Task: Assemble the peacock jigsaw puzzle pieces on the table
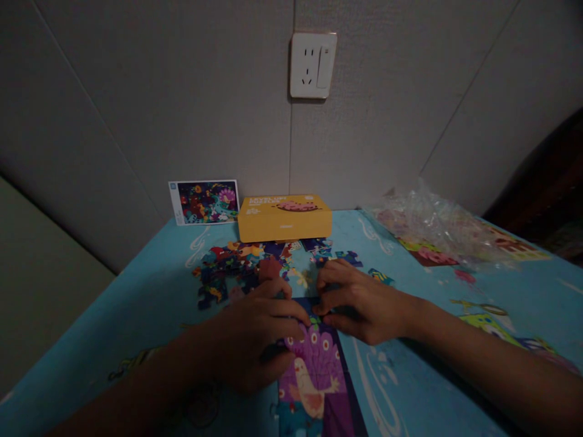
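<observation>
**Part-built puzzle [314,382] lying below loose pieces [221,267]**

The puzzle is lying bottom centre. The left hand [264,334] is covering its left edge; the right hand [357,300] is reaching its top, close by. Fingers are curling; I cannot tell whether they are gripping a piece. Beyond the pieces, a yellow box [286,223] is standing mid-frame, beside a picture card [207,203]. Crumpled plastic [437,218] is lying right.
</observation>
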Demonstrator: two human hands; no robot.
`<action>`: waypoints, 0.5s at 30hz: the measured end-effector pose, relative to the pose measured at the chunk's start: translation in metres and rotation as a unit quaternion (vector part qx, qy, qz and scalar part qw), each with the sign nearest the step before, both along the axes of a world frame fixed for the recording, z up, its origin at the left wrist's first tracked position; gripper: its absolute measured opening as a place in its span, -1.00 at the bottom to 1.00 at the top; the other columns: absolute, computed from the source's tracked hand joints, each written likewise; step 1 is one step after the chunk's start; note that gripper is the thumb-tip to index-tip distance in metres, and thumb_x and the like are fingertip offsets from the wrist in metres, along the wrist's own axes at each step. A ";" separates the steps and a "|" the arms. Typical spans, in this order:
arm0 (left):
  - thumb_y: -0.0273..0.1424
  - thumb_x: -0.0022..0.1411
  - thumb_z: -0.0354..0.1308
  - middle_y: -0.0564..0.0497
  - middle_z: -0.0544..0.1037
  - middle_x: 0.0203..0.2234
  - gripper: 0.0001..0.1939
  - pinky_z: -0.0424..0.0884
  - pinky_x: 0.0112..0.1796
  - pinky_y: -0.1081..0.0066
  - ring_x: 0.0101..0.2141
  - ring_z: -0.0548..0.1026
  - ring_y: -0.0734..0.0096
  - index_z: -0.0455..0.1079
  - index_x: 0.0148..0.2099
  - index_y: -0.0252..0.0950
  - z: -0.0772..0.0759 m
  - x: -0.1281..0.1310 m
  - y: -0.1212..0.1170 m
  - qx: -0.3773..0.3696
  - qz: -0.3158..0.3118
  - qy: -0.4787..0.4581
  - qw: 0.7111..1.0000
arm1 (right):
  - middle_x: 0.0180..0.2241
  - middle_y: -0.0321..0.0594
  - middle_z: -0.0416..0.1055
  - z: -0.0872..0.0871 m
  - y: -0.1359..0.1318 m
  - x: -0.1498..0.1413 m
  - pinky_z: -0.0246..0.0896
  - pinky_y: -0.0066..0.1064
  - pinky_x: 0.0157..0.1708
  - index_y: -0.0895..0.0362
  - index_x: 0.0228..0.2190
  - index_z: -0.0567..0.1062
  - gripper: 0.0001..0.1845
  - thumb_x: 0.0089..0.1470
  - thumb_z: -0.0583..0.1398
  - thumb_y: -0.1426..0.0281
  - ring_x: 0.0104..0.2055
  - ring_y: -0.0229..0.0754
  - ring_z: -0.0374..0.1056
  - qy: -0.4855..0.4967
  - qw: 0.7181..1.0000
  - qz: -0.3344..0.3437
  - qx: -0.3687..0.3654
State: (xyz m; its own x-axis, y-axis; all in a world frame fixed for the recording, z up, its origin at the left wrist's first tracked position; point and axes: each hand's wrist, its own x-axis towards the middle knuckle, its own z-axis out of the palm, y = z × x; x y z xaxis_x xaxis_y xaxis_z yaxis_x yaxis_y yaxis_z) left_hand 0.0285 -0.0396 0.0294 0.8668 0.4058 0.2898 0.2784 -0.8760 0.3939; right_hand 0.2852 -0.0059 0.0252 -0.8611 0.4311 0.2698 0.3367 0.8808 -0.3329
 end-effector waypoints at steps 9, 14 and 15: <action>-0.50 0.20 0.17 -0.05 0.54 -0.10 -0.73 0.31 -0.01 0.18 -0.10 0.32 0.16 0.48 -0.03 -0.29 -0.003 0.004 -0.001 0.001 0.027 0.025 0.999 | -0.35 -0.19 0.36 0.002 -0.002 -0.003 0.05 -0.15 -0.10 0.13 -0.39 0.55 -0.89 0.11 0.19 0.44 -0.22 -0.10 0.28 -0.005 0.999 0.031 -0.021; -0.47 0.23 0.18 -0.05 0.56 -0.10 -0.74 0.29 0.04 0.16 -0.03 0.33 0.12 0.50 -0.02 -0.28 -0.006 0.002 0.002 0.046 0.045 0.010 0.998 | -0.40 -0.22 0.36 0.004 -0.003 -0.005 0.05 -0.19 -0.15 0.13 -0.42 0.53 -0.91 0.06 0.20 0.49 -0.25 -0.12 0.30 0.005 0.998 0.050 -0.036; -0.46 0.23 0.19 -0.06 0.57 -0.09 -0.74 0.28 0.06 0.16 -0.02 0.33 0.11 0.50 -0.02 -0.29 -0.007 0.002 0.002 0.054 0.045 0.007 0.997 | -0.40 -0.23 0.37 0.004 -0.003 -0.005 0.05 -0.19 -0.15 0.14 -0.42 0.53 -0.92 0.05 0.20 0.49 -0.25 -0.13 0.30 0.004 0.998 0.051 -0.038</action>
State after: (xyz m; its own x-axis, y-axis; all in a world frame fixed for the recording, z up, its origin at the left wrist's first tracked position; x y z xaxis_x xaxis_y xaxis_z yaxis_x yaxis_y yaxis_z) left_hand 0.0304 -0.0377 0.0228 0.8327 0.4488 0.3244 0.3625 -0.8846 0.2935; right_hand 0.2801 -0.0093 0.0291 -0.8995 0.3604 0.2472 0.2433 0.8829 -0.4017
